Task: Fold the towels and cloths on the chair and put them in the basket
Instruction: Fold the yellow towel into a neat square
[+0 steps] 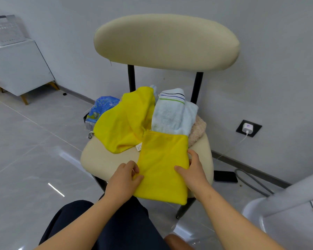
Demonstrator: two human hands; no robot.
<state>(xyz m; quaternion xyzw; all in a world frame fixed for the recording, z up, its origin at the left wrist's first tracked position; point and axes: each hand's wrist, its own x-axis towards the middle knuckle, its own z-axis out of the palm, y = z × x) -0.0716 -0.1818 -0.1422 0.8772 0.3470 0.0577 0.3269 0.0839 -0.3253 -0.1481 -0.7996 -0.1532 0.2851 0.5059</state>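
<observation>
A folded yellow cloth (163, 159) lies on the front of the cream seat of the chair (101, 159). It is a long, flat shape. Its long side runs from the front edge of the seat toward the chair's back. The near end hangs a little over the front edge. The cloth is bright yellow and smooth, with a neat straight fold at the far end.

The left hand (124, 179) pinches the cloth's left edge between thumb and fingertips. The right hand (193, 170) is at the right edge. Its thumb lies flat on top, and its fingers seem to curl around the edge, but they are partly hidden.

Behind it, a crumpled yellow cloth (123, 123) sits on the left of the seat, with a small white tag. A light blue towel (172, 114) with thin stripes leans at the back. A fluffy beige cloth (199, 130) sits on the right.

A white basket (5, 29) stands far off on a white cabinet (18, 69).
</observation>
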